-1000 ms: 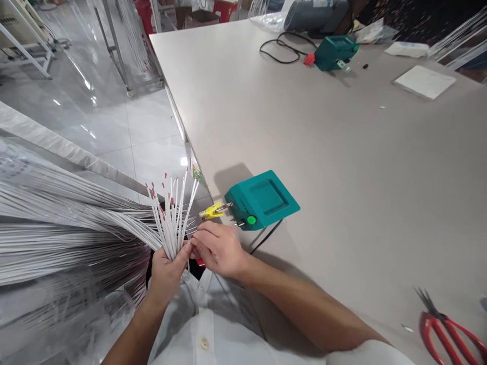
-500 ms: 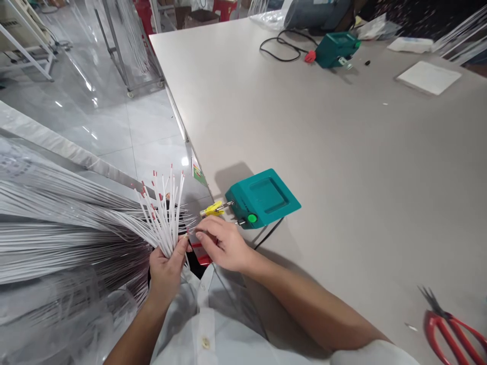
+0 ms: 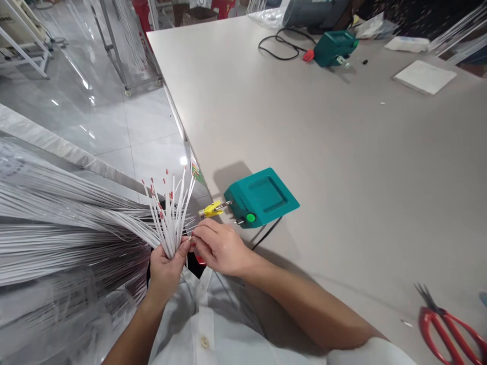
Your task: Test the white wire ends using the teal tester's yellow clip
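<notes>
My left hand is closed around a fan of thin white wires with red tips, which stand up from the fist at the table's near-left edge. My right hand sits beside it, its fingertips pinched on one wire end close to my left thumb. A teal box with a green button lies on the grey table just beyond my right hand. A yellow clip sticks out of the box's left side toward the wires.
A big bundle of white wires stretches off to the left over plastic sheeting. Red-handled scissors lie at the near right. At the far end lie a second teal box, a black cable and a white pad.
My right hand drew a little toward the yellow clip half a second ago, then came back against my left thumb. The wire fan tilted left and returned upright.
</notes>
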The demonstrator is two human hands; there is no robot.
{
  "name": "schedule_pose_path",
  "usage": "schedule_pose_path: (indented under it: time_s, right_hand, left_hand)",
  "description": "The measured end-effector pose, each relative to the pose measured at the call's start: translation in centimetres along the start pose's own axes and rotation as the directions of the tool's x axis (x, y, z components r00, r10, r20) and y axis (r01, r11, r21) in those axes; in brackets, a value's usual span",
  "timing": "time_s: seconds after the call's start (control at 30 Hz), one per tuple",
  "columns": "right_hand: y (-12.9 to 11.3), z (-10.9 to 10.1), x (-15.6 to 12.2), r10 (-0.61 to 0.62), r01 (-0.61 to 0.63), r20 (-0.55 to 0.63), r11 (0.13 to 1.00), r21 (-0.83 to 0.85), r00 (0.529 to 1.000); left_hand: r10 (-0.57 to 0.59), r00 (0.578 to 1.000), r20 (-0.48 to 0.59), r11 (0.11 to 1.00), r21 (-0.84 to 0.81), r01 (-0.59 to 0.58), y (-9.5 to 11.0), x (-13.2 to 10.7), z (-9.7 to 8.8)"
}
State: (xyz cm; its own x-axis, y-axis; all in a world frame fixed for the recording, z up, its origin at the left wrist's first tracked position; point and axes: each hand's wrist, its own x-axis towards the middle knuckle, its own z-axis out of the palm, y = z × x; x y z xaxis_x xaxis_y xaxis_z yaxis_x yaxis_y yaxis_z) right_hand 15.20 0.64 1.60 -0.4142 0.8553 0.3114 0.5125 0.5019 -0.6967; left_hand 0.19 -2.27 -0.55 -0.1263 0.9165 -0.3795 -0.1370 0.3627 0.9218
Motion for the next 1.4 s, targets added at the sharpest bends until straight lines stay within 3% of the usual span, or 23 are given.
schedule_pose_path:
  time_s: [0.07,0.13,0.17,0.2,0.27,0.3,0.33,0.37,0.4,0.47,0.57,0.63,0.7,0.77,0.87,0.97,1.1,1.2,1.27,1.4]
  right_hand:
    - [-0.4,-0.1,0.1,0.107,-0.108,0.008,0.991,0.083,0.994]
    - [-0.6,0.0,0.3,0.299,-0.306,0.072,0.898,0.317,0.952]
    - [-0.6,0.0,0.4,0.394,-0.424,0.167,0.776,0.466,0.904]
    - [-0.5,0.1,0.5,0.455,-0.536,0.299,0.595,0.599,0.839]
    - [-0.2,0.3,0.7,0.433,-0.676,0.562,0.171,0.716,0.705]
    - [0.0,0.4,0.7,0.383,-0.700,0.643,0.011,0.714,0.663]
    - [0.2,0.5,0.7,0.349,-0.708,0.686,-0.083,0.702,0.639]
    - [0.4,0.6,0.7,0.339,-0.714,0.701,-0.110,0.692,0.627]
    - [0.5,0.8,0.7,0.354,-0.719,0.696,-0.085,0.689,0.625]
    - [0.5,1.0,0.6,0.446,-0.703,0.613,0.053,0.709,0.652]
    - [0.2,1.0,0.4,0.532,-0.606,0.376,0.362,0.708,0.758]
    - [0.0,0.7,0.3,0.443,-0.471,0.213,0.628,0.620,0.871]
    - [0.1,0.3,0.2,0.250,-0.262,0.086,0.862,0.435,0.965]
    - [0.2,-0.1,0.2,0.050,-0.061,0.056,0.977,0.204,0.997]
    - [0.3,-0.7,0.2,-0.085,0.100,0.143,0.990,-0.099,0.986]
    - [-0.1,-1.2,0.3,-0.031,0.091,0.212,0.956,-0.280,0.977]
    - [-0.8,-2.2,0.3,0.094,-0.016,0.155,0.896,-0.444,0.983]
    - [-0.5,-3.5,0.3,0.006,0.017,0.043,0.846,-0.533,0.999]
    - [0.2,-4.4,0.3,-0.049,0.085,0.076,0.795,-0.601,0.996]
    - [1.4,-5.5,0.7,-0.027,0.157,0.191,0.682,-0.714,0.981]
  left_hand:
    - [0.073,0.997,-0.027,0.993,0.096,-0.070,0.2,-0.1,0.0]
    - [0.141,0.989,-0.043,0.975,0.176,-0.132,0.2,-0.3,0.0]
    - [0.165,0.985,-0.048,0.969,0.196,-0.152,0.2,-0.4,0.0]
    - [0.178,0.983,-0.053,0.965,0.205,-0.163,0.1,-0.4,0.0]
    - [0.186,0.981,-0.058,0.965,0.196,-0.171,0.1,-0.5,0.0]
    - [0.186,0.981,-0.062,0.967,0.186,-0.172,0.1,-0.5,0.0]
    - [0.183,0.981,-0.067,0.970,0.175,-0.169,0.1,-0.5,0.0]
    - [0.172,0.983,-0.070,0.974,0.162,-0.159,0.2,-0.5,0.0]
    - [0.156,0.985,-0.071,0.979,0.143,-0.145,0.2,-0.4,0.0]
    - [0.107,0.991,-0.077,0.992,0.081,-0.101,0.1,-0.2,0.0]
    - [0.029,0.996,-0.083,0.999,-0.026,-0.031,0.0,0.1,0.0]
    - [0.001,0.998,-0.062,0.999,-0.047,-0.004,0.0,0.2,-0.1]
    - [-0.002,1.000,-0.016,1.000,-0.008,0.002,0.3,0.2,-0.3]
    - [-0.007,0.999,0.050,0.997,0.074,0.003,0.7,0.2,-0.4]
    - [-0.032,0.990,0.135,0.985,0.171,0.008,1.1,0.2,-0.6]
    - [-0.029,0.989,0.143,0.985,0.175,0.004,1.0,0.4,-0.5]
    - [-0.015,1.000,0.020,0.996,0.086,0.013,0.6,0.9,0.1]
    - [-0.015,1.000,-0.010,1.000,-0.026,0.015,0.8,1.4,0.7]
    - [-0.005,1.000,0.009,0.996,-0.086,0.006,1.1,1.7,1.1]
    - [0.012,0.998,0.057,0.994,-0.106,-0.006,1.2,2.1,1.7]
